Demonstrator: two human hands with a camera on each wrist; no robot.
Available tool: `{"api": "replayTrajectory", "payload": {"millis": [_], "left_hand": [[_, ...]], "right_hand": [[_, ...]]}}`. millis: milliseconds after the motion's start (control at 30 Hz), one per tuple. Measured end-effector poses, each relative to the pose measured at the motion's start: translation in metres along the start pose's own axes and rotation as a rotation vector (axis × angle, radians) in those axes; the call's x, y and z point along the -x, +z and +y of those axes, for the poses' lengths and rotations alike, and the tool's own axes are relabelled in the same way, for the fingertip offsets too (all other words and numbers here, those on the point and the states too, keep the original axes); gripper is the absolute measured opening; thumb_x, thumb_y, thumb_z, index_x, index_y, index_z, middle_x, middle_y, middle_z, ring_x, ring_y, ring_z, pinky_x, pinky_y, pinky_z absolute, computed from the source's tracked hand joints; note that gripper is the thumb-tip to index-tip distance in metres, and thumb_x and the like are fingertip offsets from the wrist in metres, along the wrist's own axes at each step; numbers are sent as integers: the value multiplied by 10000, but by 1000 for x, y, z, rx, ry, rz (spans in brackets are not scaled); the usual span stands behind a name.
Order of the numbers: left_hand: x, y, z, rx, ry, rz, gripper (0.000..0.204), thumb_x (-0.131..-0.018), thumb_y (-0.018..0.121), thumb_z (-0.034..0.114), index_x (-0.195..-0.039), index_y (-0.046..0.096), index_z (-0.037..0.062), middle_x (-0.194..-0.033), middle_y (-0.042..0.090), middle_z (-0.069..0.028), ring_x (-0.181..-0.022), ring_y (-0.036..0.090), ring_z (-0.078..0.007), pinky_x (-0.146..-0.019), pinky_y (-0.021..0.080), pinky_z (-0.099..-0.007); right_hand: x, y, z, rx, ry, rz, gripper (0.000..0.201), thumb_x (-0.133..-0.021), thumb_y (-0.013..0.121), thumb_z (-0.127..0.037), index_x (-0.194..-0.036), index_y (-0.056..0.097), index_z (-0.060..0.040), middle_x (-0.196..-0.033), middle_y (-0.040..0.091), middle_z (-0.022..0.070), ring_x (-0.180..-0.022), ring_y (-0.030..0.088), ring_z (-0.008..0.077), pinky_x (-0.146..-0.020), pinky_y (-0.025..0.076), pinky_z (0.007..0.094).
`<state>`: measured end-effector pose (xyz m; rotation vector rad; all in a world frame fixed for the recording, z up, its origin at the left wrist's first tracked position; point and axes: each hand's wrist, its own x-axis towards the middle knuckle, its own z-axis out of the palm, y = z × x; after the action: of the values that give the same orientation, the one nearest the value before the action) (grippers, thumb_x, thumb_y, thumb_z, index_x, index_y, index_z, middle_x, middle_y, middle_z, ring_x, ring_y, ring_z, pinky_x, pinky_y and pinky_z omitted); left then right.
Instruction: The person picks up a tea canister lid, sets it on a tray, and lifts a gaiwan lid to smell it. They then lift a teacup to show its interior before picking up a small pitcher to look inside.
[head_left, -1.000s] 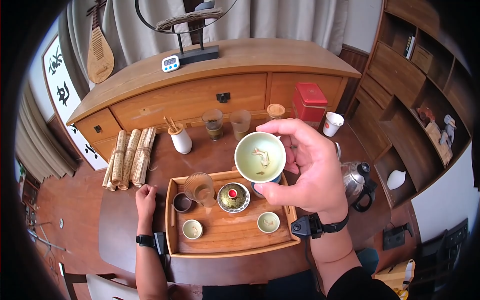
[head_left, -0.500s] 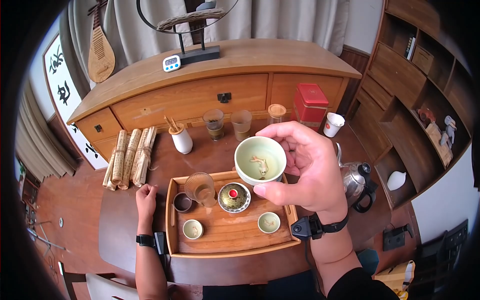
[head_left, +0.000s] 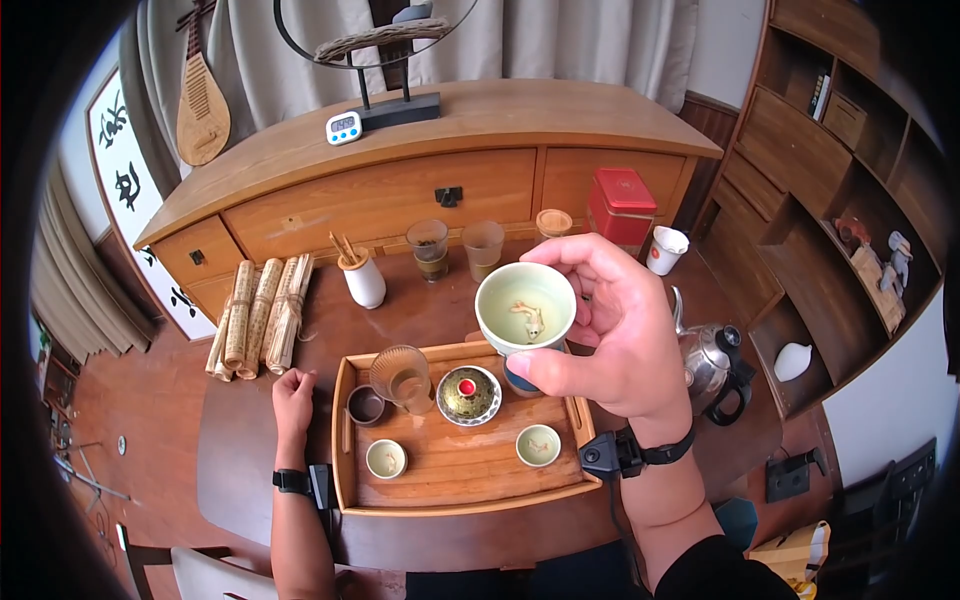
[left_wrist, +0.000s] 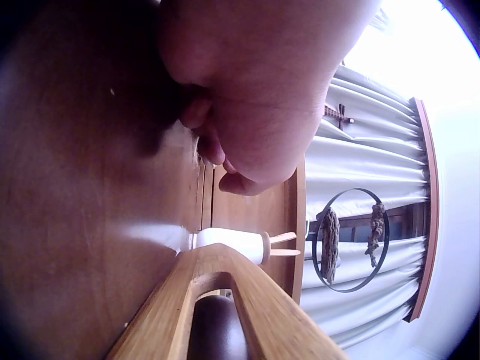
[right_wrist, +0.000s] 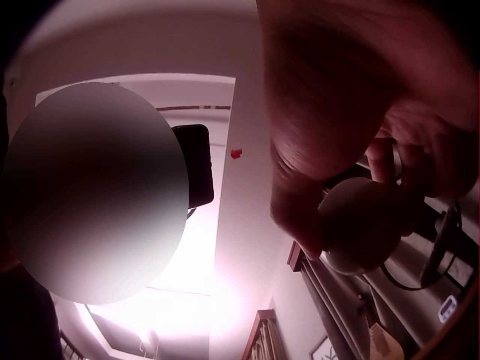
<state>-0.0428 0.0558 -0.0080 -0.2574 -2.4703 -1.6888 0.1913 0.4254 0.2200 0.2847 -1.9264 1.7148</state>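
Note:
My right hand (head_left: 625, 335) holds a pale green teacup (head_left: 525, 305) above the far right part of the wooden tray (head_left: 465, 497), thumb at the near side and fingers behind the rim. Inside the cup shows a small moulded animal figure. From below, the right wrist view shows the cup's underside (right_wrist: 361, 225) between thumb and fingers. My left hand (head_left: 293, 405) rests on the table left of the tray, loosely curled and holding nothing. On the tray sit two matching teacups (head_left: 386, 459), a lidded bowl (head_left: 468, 396), a glass pitcher (head_left: 400, 378) and a small dark cup (head_left: 366, 406).
Bamboo scrolls (head_left: 260, 318) lie at the left. Behind the tray stand a white tool holder (head_left: 363, 280), two glasses (head_left: 428, 248) and a red tin (head_left: 620, 208). A steel kettle (head_left: 708, 360) stands right of my right hand, with a paper cup (head_left: 666, 249) farther back.
The held teacup has tipped from facing the head camera to a more level tilt, then shifted slightly up and right. My left hand has stayed put.

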Motion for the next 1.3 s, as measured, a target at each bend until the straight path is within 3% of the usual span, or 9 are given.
{"api": "replayTrajectory", "payload": {"millis": [600,1300], "left_hand": [[2,1,2,13,7,-10,352,-944,688,147,-655,504,65,-633,482,59,-609,403,-39,-551,326,-256],[1,0,3,12,-10,-11,357,-944,691,143,-651,499,72,-625,472,63,-601,396,-36,-542,316,-256]], "right_hand": [[-1,2,1,-47,-94,48,614,-705,898,-120,-1233,602,-18,-959,646,-48,-734,453,-13,-619,365,157],[-2,0,1,-95,-52,38,616,-718,908,-151,-1232,613,17,-990,698,-17,-765,504,-12,-634,399,159]]}}
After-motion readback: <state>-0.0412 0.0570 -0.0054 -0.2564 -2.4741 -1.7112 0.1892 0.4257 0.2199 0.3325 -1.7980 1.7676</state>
